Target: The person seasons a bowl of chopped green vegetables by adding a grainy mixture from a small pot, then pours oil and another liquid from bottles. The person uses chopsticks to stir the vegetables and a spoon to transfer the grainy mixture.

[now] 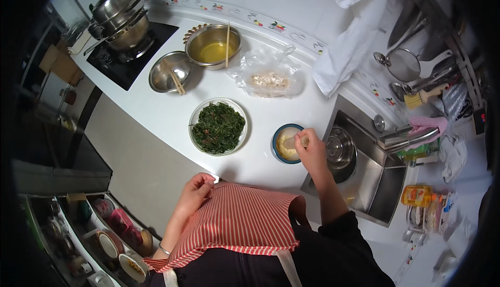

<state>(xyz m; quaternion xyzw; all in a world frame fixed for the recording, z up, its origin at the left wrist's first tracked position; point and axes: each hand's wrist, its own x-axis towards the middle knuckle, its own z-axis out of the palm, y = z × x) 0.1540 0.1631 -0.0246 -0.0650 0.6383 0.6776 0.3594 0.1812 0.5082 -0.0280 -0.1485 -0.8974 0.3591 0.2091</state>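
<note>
My right hand (311, 152) grips a pestle (290, 143), its lower end inside a small blue-rimmed mortar (275, 152). Pale yellow mash (287, 152), which looks like crushed garlic, lies around the pestle's end. My left hand (196, 191) is loosely curled at the counter's front edge, beside the red-striped apron (242, 216); nothing shows in it. Between the hands and farther back on the counter sits a white plate (191, 132) heaped with chopped dark green leaves (218, 127).
A plastic bag (269, 78) of pale food, a steel bowl (160, 78) with chopsticks, and a bowl of yellow liquid (213, 52) stand behind. Stacked pots (127, 29) occupy the cooktop (156, 33) at left. A sink (375, 185) holding a metal bowl (339, 146) borders my right arm.
</note>
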